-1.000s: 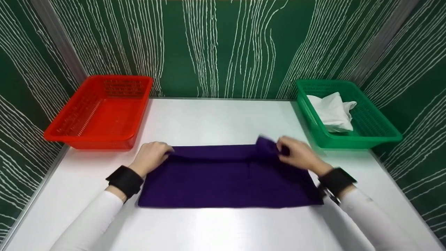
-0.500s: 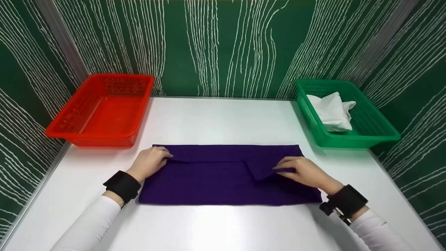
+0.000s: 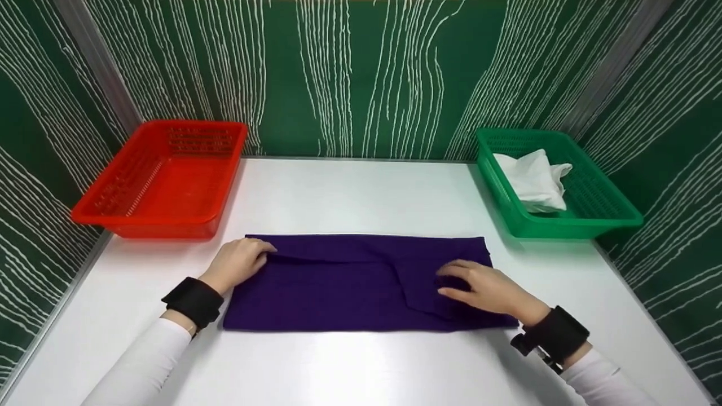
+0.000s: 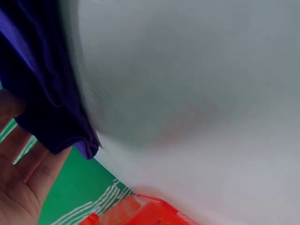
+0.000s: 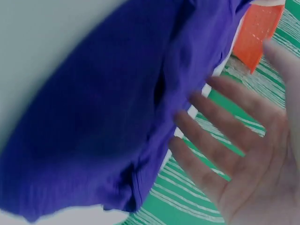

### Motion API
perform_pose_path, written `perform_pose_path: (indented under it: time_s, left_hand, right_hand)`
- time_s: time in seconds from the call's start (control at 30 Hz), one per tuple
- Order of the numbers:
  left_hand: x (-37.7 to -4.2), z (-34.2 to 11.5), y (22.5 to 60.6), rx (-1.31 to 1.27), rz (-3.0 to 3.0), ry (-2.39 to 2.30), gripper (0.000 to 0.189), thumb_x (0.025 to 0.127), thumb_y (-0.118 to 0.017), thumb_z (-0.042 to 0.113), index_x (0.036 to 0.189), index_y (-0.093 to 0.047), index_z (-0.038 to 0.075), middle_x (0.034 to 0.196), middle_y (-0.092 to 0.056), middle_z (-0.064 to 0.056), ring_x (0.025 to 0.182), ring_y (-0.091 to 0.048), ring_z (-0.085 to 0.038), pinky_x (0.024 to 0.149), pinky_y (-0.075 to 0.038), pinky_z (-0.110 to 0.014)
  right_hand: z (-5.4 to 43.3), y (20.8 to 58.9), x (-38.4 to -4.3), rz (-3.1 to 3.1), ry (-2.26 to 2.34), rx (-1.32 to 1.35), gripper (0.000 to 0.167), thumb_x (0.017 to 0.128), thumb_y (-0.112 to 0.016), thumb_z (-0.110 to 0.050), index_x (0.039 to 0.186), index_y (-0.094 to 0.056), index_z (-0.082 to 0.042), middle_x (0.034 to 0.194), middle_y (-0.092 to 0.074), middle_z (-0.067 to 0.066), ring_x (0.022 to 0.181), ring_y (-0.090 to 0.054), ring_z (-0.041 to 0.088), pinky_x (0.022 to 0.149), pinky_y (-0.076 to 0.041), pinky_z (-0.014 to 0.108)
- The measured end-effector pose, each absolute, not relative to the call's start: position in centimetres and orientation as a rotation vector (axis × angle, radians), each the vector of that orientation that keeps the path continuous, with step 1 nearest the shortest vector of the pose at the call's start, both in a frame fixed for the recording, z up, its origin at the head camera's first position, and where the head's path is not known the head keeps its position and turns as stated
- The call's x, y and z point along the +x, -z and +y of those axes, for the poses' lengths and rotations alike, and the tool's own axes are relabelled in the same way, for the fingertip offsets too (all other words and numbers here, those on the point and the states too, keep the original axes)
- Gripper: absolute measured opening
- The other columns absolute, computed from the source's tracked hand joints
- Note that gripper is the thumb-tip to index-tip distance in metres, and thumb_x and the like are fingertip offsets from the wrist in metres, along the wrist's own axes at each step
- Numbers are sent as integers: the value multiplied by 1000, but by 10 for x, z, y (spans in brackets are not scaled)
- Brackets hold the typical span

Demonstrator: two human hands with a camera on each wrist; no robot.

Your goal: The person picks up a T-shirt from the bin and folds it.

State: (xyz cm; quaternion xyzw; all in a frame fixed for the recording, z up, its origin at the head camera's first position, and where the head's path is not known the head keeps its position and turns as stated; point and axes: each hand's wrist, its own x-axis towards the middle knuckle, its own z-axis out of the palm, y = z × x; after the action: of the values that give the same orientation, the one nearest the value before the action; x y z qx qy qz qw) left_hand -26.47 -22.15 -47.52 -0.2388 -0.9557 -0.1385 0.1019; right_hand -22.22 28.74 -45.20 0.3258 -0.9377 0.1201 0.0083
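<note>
A dark purple cloth (image 3: 338, 293) lies folded in a wide rectangle on the white table, with a strip turned along its far side and a flap (image 3: 420, 276) laid over on the right. My left hand (image 3: 240, 262) rests its fingertips on the far left part of the cloth; in the left wrist view its fingers (image 4: 42, 171) reach straight to the layered edge, which hides their tips. Over the flap, my right hand (image 3: 479, 285) holds nothing, its fingers loosely bent and thumb apart. The right wrist view shows those fingers (image 5: 225, 136) spread beside the cloth.
A red basket (image 3: 217, 225) with nothing in it stands at the back left. At the back right, a green basket (image 3: 598, 225) contains a crumpled white cloth (image 3: 533, 183). Green walls with white lines enclose the table (image 3: 361, 197) at the back and sides.
My right hand has brought the cloth's right flap toward me, laid it down and let go of it. The left hand has stayed at the left end.
</note>
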Motion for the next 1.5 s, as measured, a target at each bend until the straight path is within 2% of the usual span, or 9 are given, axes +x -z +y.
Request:
perform_pose_path:
  time_s: [0.1, 0.27, 0.37, 0.47, 0.57, 0.67, 1.17, 1.33, 1.5]
  left_hand:
    - [-264, -223, 475, -688, -2844, 427, 22, 91, -64, 2, 106, -79, 7, 104, -80, -12, 97, -75, -32, 82, -61, -48]
    - [-259, -222, 469, -738, -2941, 379, 26, 92, -68, 16, 115, -77, 6, 123, -74, -17, 115, -70, -37, 98, -57, -53]
    - [-253, -219, 464, -790, -3045, 353, 54, 92, -72, 40, 134, -68, 8, 143, -61, -22, 133, -58, -44, 113, -45, -60]
    - [-250, -215, 462, -856, -3141, 386, 88, 83, -76, 60, 152, -50, 11, 160, -42, -24, 150, -37, -49, 123, -25, -68]
    - [-250, -211, 465, -900, -3206, 432, 108, 75, -79, 67, 160, -38, 16, 169, -26, -22, 157, -18, -52, 124, -11, -74]
    - [-251, -212, 468, -910, -3246, 445, 114, 72, -82, 67, 162, -31, 19, 173, -16, -20, 158, -11, -52, 123, -7, -76]
    - [-256, -217, 475, -893, -3270, 428, 121, 70, -81, 72, 165, -23, 25, 175, -7, -17, 160, -3, -51, 123, -2, -76]
    - [-251, -214, 473, -871, -3284, 413, 122, 69, -81, 72, 165, -23, 23, 174, -8, -17, 159, -5, -52, 121, -5, -79]
    - [-241, -207, 471, -800, -3305, 387, 121, 70, -79, 72, 165, -23, 23, 174, -9, -19, 158, -8, -53, 120, -9, -79]
  right_hand:
    - [285, 457, -223, -3026, -364, 1042, 59, 100, -64, -42, 148, -54, -10, 153, -51, 24, 139, -51, 47, 109, -47, 63]
    - [284, 459, -222, -3129, -352, 1047, 67, 97, -68, -40, 153, -47, -8, 160, -39, 30, 143, -40, 57, 110, -41, 71]
    - [278, 459, -223, -3089, -404, 1021, 72, 97, -68, -43, 154, -45, -7, 160, -38, 31, 143, -39, 57, 109, -41, 72]
    - [269, 462, -224, -3112, -462, 980, 79, 99, -63, -49, 160, -35, -9, 166, -26, 30, 148, -28, 61, 113, -32, 77]
    - [262, 466, -226, -3211, -480, 932, 86, 98, -61, -55, 164, -25, -14, 171, -12, 27, 153, -12, 62, 116, -18, 81]
    - [260, 470, -228, -3306, -464, 893, 93, 94, -63, -62, 165, -21, -20, 173, -5, 24, 155, -3, 60, 116, -9, 83]
    - [265, 467, -235, -3364, -454, 906, 99, 87, -70, -65, 165, -22, -26, 173, -3, 22, 155, 1, 60, 114, -5, 86]
    - [265, 463, -247, -3424, -537, 858, 84, 94, -61, -64, 163, -30, -28, 174, -5, 18, 157, 3, 57, 115, -4, 85]
    - [263, 461, -264, -3441, -507, 860, 71, 101, -57, -50, 162, -32, -25, 174, -8, 18, 156, 0, 59, 114, -5, 85]
